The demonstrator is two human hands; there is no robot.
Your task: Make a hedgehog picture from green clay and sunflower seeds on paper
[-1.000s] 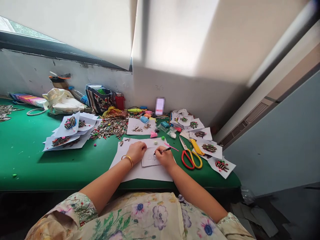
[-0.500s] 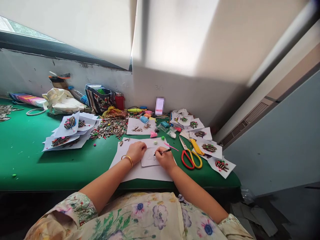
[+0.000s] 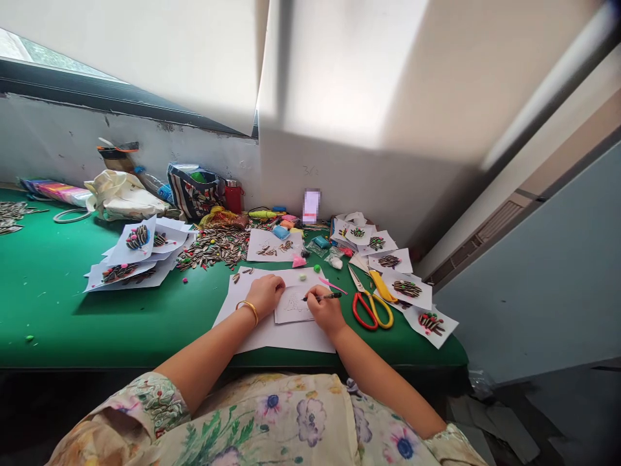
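My right hand is closed around a black pen, its tip over a small white sheet with a faint line drawing on it. My left hand, wearing a gold bangle, rests at the small sheet's left edge with fingers curled; what is under them is hidden. Beneath both lies a larger white paper. On its upper left are a few striped sunflower seeds. A pale green lump and a pink modelling tool lie beyond my right hand.
Red-and-yellow scissors and a yellow cutter lie to the right, beside seed-decorated cards. More cards are piled left. Behind are a seed heap, clay packs, a phone and a striped bag.
My right hand and the pen have shifted slightly right across the small sheet, and the pen lies flatter. More of the drawing shows. My left hand stays in place.
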